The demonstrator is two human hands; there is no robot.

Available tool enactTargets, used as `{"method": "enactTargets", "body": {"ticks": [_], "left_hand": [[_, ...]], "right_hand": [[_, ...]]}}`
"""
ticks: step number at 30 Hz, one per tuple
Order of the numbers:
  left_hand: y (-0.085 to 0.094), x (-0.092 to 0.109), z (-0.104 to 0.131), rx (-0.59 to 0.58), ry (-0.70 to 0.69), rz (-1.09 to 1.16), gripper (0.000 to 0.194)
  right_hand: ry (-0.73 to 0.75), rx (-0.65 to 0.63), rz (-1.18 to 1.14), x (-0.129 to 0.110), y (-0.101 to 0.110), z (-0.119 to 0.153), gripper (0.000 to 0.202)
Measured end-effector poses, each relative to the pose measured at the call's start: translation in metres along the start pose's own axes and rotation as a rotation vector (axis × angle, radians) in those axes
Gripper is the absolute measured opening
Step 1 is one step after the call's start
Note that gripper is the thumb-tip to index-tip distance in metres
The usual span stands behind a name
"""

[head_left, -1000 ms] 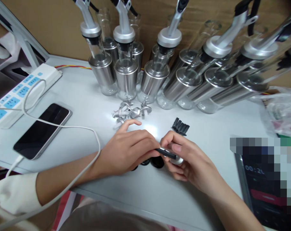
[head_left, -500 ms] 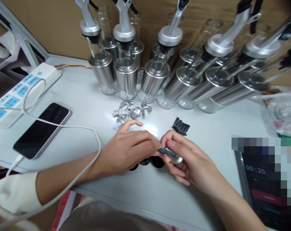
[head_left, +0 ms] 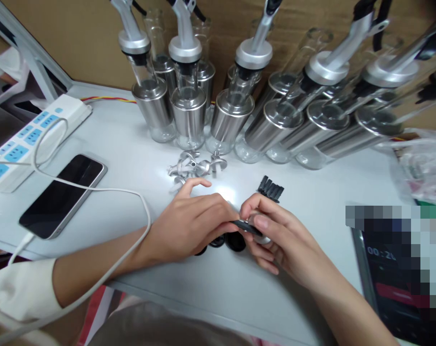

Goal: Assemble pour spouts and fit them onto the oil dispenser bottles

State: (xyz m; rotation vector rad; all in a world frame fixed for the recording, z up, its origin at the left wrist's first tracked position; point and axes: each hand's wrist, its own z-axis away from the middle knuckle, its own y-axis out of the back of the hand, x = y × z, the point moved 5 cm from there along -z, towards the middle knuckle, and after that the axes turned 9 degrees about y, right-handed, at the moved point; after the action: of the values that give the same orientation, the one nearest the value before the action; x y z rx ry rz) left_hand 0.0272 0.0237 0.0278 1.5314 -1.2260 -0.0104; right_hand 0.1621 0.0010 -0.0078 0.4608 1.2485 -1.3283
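Hands come together over the pale table (head_left: 322, 197), and I take them as the middle of the dial. The left hand (head_left: 194, 223) has its fingertips pinched on one end of a slim black strip (head_left: 252, 228), one finger crooked away. The right hand (head_left: 288, 240) is closed around a small silver piece (head_left: 265, 239), mostly buried in the grip; the strip lies against it, but whether the two are joined I can't make out. At eight o'clock, black round pieces (head_left: 235, 241) peek from under the left hand, too covered to count. Toward eleven, silver parts (head_left: 203, 167) lie in a tangle, partly behind that same hand; at one, short black pieces (head_left: 271, 190) sit side by side. Metal-wrapped bottles (head_left: 223, 113) stand from eleven to two, their spouts (head_left: 254, 54) running out of sight above. At nine, a phone (head_left: 66, 192) lies dark under a white cable (head_left: 113, 189); at ten, a power strip (head_left: 23, 139) is cut off. Near four, a device (head_left: 376, 269) shows a smeared last digit, coarse squares masking its right side.
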Motion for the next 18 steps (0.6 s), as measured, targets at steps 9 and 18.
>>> {"method": "enactTargets", "body": {"ticks": [9,18], "left_hand": [[-0.0023,-0.0041,0.0014,-0.076,0.064,0.083,0.014],[-0.005,-0.0048,0.0011,-0.093,0.059,0.078,0.017]], "right_hand": [[-0.036,-0.068,0.01,0.0017,-0.0011,0.0032,0.029],[-0.005,-0.073,-0.03,0.0048,-0.0012,0.0027,0.025]]}}
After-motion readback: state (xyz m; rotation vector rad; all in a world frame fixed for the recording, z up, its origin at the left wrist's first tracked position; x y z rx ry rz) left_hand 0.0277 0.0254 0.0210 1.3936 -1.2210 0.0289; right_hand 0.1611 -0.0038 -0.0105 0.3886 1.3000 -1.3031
